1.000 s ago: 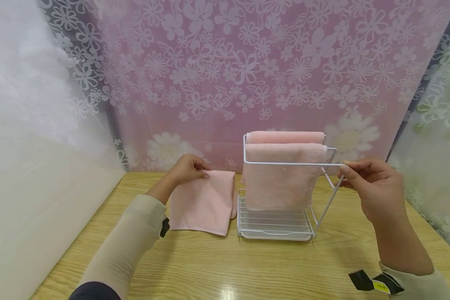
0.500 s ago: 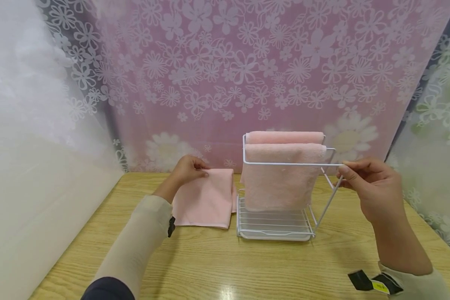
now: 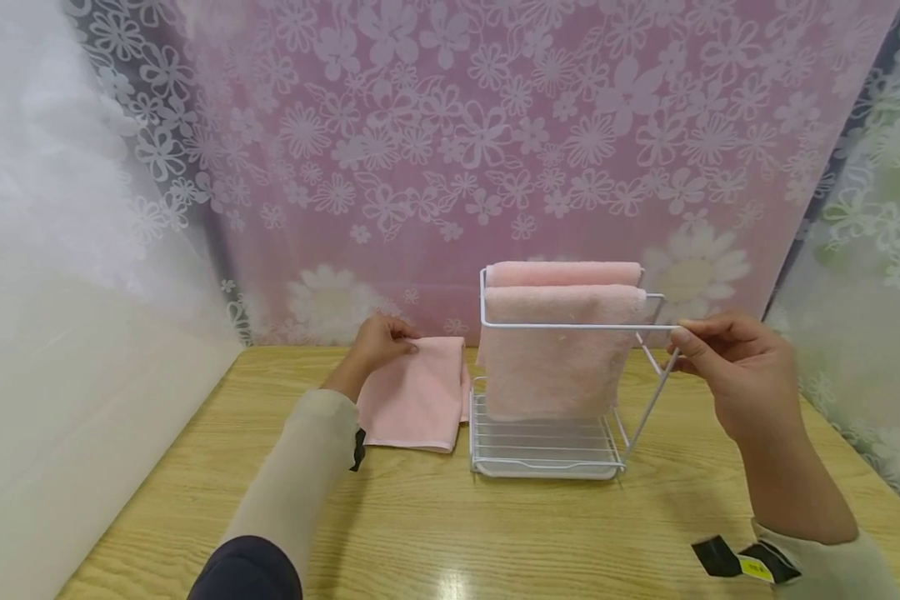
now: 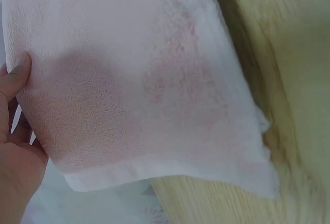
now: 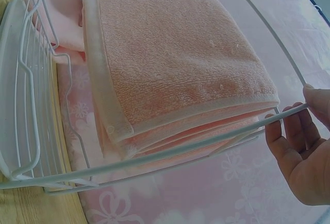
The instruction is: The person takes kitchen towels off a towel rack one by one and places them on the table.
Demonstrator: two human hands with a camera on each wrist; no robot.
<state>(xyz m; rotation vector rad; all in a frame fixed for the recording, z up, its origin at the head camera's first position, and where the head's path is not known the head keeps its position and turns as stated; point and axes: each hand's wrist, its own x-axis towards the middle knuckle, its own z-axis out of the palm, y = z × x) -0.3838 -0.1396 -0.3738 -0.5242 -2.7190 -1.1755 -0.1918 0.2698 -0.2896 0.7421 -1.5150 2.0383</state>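
Observation:
My left hand [image 3: 381, 343] pinches the top edge of a folded pink towel [image 3: 416, 396] left of the rack; in the left wrist view the thumb presses the towel's [image 4: 118, 90] edge. My right hand [image 3: 742, 375] pinches the upper right corner of a white wire rack [image 3: 570, 327], thumb in front. Two pink towels [image 3: 562, 358] hang folded over the rack's bars, one behind the other. The right wrist view shows the nearer towel's [image 5: 180, 59] layered folds, and my right hand [image 5: 304, 147] at the wire corner.
Under the hanging towels, the rack has a wire shelf over a white tray [image 3: 547, 473]. The rack stands on a wooden table [image 3: 420, 533]. A pink flowered curtain [image 3: 450, 167] hangs behind, with a pale panel [image 3: 82, 292] on the left and another sheet [image 3: 862, 333] on the right.
My left hand and forearm have shifted slightly right; the held towel's lower edge has risen a little and moved right. My right hand stays on the rack corner.

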